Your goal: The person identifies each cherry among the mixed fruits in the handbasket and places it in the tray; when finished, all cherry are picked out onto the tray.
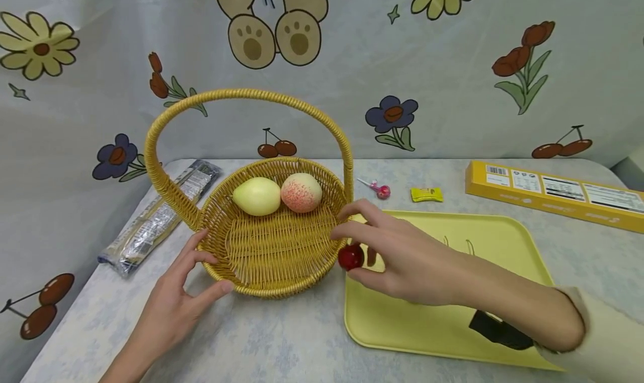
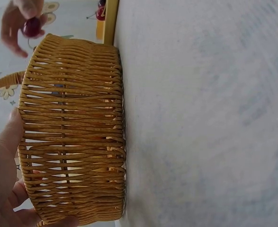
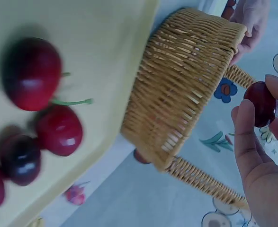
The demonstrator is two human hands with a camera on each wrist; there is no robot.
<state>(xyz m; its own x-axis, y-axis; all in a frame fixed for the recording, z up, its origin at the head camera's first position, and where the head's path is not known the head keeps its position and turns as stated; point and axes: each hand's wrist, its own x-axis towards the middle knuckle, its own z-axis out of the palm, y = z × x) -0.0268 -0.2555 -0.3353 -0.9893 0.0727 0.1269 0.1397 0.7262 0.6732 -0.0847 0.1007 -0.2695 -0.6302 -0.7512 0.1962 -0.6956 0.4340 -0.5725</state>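
Observation:
A round wicker basket [image 1: 282, 291] with a tall arched handle stands on the table. Inside it, at the back, a yellow-green pear-like fruit [image 1: 256, 196] lies beside a pale peach [image 1: 301, 193] speckled pink. My left hand [image 1: 173, 299] holds the basket's rim at the front left, the thumb near the front edge. Between the thumb and fingers of my right hand [image 1: 387, 249], a dark red cherry [image 3: 261, 104] is pinched just outside the basket's right rim, above the tray's edge. Several more cherries [image 3: 59, 130] rest on the yellow tray [image 1: 417, 335], mostly hidden under my right forearm in the head view.
A lollipop [image 1: 382, 192] and a small yellow wrapped sweet [image 1: 426, 194] lie behind the tray. At the back right is a long orange box [image 1: 553, 195]. A silvery plastic packet [image 1: 151, 232] lies left of the basket. A patterned cloth hangs behind the table.

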